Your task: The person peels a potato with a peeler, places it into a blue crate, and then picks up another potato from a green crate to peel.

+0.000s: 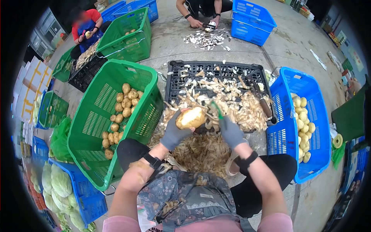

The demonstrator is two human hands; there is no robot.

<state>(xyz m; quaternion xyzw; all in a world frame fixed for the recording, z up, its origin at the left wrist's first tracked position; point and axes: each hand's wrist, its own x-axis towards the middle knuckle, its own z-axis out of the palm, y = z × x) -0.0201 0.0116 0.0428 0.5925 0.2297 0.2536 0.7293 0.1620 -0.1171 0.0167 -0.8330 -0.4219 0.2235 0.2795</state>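
Note:
A partly peeled potato [191, 118] is held in my left hand [176, 131], gloved in grey, its upper side pale and its lower edge still brown. To its right my right hand [230, 131], also gloved, is closed round a green peeler [217, 110], a little apart from the potato. Beneath both hands, peelings [247, 106] cover much of an upturned black crate [216, 65]. Unpeeled potatoes [126, 102] lie in the green basket [92, 112] on the left. Peeled potatoes [303, 123] lie in the blue basket [280, 116] on the right.
A knife [266, 108] rests on the crate's right side. Peelings [201, 152] are heaped between my legs. Ahead, a person's hands [208, 25] work beside another blue basket [253, 23]. Another person [87, 27] sits at the upper left. Cabbages [60, 185] fill a crate at the lower left.

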